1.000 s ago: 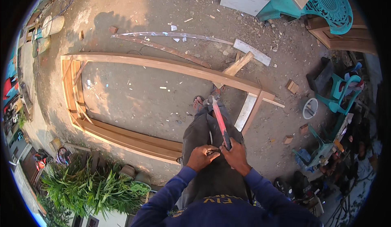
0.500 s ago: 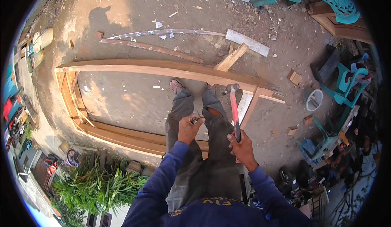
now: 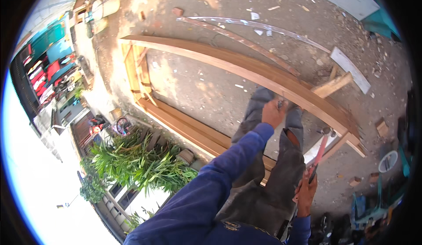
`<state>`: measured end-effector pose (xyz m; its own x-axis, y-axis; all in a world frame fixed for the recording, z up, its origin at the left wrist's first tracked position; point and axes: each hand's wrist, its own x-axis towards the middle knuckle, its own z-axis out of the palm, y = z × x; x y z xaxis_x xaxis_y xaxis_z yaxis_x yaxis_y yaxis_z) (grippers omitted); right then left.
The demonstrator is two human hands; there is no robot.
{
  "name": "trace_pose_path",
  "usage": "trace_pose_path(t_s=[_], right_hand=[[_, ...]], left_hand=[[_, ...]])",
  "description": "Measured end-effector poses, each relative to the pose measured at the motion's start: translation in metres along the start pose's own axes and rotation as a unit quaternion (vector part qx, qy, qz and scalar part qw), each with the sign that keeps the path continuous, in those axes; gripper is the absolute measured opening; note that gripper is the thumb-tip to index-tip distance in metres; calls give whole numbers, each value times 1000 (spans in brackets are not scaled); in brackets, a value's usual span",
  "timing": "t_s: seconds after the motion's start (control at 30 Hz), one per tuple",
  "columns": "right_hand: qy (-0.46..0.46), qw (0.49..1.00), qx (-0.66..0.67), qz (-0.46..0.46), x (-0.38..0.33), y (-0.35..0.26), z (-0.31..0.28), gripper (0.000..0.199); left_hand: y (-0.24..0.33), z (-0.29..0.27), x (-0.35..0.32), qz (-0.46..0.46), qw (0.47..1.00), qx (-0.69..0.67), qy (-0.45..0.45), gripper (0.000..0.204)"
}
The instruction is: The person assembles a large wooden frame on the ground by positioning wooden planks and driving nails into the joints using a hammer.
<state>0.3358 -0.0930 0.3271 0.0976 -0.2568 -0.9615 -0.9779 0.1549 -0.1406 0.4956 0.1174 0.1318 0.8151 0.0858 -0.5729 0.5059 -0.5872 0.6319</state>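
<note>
My right hand (image 3: pixel 305 192) grips a hammer (image 3: pixel 319 151) by its red and black handle, with the metal head pointing away from me. My left hand (image 3: pixel 274 112) is closed in front of my knees, close to the near side of a long wooden beam; small dark bits show at its fingers, too small to name. That beam (image 3: pixel 228 64) is the far side of a large wooden frame lying around my legs. Its near side (image 3: pixel 189 124) runs behind my left arm. The hammer head sits near a short crosspiece (image 3: pixel 336 147) at the frame's right end.
Beyond the frame lie thin old strips (image 3: pixel 246 23), a white board (image 3: pixel 350 70) and a wood offcut (image 3: pixel 332 85). Wood blocks (image 3: pixel 381 127) and a white bucket (image 3: pixel 388 161) stand at right. Leafy plants (image 3: pixel 132 166) grow at left.
The view has swung left, so the scene sits turned and shifted right. My left hand has reached forward, nearer the far beam. My right hand still holds the hammer.
</note>
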Motion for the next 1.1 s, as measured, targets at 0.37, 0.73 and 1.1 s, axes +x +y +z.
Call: trace_pose_path(t_s=[0.37,0.73,1.1], right_hand=[[-105,978,-177,27,-7,12,63,53],[-44,994,-101,10,3,20,52,57],[-62,997,-36,15,-21,-26,32,32]], left_hand=[[-32,-124,-206,95,944,214,-234,32],[-32,-111,-185,135,964,132,-188,31],[-12,-43,32,-45,990,-131,-29,18]])
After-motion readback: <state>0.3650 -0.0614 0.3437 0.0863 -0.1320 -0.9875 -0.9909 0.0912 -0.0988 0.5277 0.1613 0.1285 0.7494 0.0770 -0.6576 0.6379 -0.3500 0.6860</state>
